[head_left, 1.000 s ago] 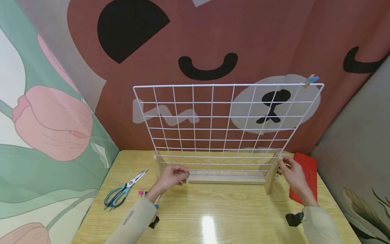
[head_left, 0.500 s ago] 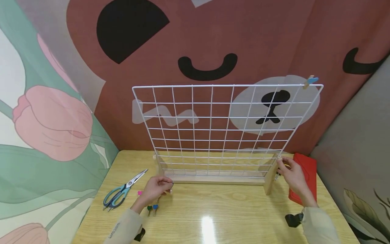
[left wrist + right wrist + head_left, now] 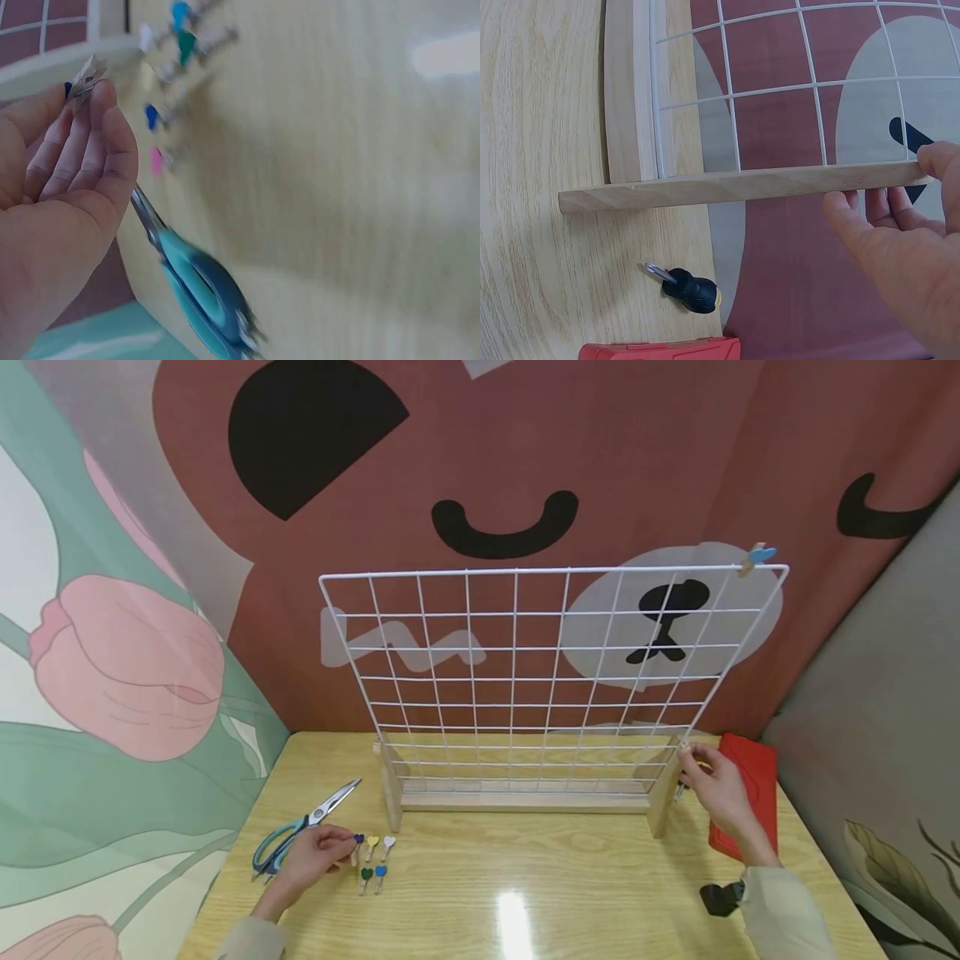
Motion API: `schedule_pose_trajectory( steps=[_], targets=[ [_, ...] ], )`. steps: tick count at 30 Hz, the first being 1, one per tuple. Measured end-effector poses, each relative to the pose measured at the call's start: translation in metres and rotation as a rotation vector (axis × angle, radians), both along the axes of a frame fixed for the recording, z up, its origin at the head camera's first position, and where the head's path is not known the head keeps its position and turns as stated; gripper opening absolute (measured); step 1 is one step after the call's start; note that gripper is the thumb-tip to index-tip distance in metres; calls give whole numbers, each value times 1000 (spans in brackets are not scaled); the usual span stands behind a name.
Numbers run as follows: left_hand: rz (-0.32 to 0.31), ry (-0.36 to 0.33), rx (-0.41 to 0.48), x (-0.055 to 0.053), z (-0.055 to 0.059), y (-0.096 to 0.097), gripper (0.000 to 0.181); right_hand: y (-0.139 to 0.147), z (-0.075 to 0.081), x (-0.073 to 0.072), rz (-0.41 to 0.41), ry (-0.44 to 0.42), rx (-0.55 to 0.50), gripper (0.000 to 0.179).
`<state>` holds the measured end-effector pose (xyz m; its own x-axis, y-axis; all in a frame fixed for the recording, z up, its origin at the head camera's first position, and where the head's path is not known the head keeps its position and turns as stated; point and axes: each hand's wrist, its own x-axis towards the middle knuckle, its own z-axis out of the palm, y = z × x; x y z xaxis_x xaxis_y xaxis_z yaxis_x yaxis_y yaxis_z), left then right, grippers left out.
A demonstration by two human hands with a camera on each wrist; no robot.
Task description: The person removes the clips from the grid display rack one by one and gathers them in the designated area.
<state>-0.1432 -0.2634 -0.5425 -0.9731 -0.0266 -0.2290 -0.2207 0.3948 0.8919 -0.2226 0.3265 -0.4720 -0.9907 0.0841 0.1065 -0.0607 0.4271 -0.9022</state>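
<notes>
My left hand (image 3: 309, 860) is low at the left of the table, beside a small group of mini clothespins. In the left wrist view, thumb and fingertips pinch a small wooden clothespin (image 3: 88, 77) with a dark blue tip. Other clothespins lie close by: yellow (image 3: 372, 842), white (image 3: 388, 842), green (image 3: 367, 874) and blue (image 3: 381, 872) hearts, plus a pink one (image 3: 157, 161) hidden by the hand from above. My right hand (image 3: 720, 789) grips the top of the right wooden upright (image 3: 742, 186) of a stand holding a white wire grid (image 3: 514, 648).
Blue-handled scissors (image 3: 318, 812) lie left, partly behind the left hand. A clothespin with a light blue heart (image 3: 761, 556) sits on the grid's top right edge. Right of the stand are a red case (image 3: 757, 793) and a stubby black screwdriver (image 3: 691, 291).
My left hand has moved left and toward me, away from the grid's lower left to the clothespins and scissors. The right hand keeps its grip on the upright.
</notes>
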Motion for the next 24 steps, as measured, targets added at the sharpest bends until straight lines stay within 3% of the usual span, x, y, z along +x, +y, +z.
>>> schedule_pose_trajectory(
  steps=[5,9,15,24],
  targets=[
    [21,-25,-90,11,-7,-13,20,1,0,0,1,4,-1,50],
    [-12,21,-172,14,-15,-13,14,1,0,1,1,-2,0,51],
    [-17,81,-263,13,-27,-7,8,0,-1,0,4,-10,7,52],
    [1,31,-314,8,-35,-1,5,0,0,1,17,-18,3,51]
  ],
)
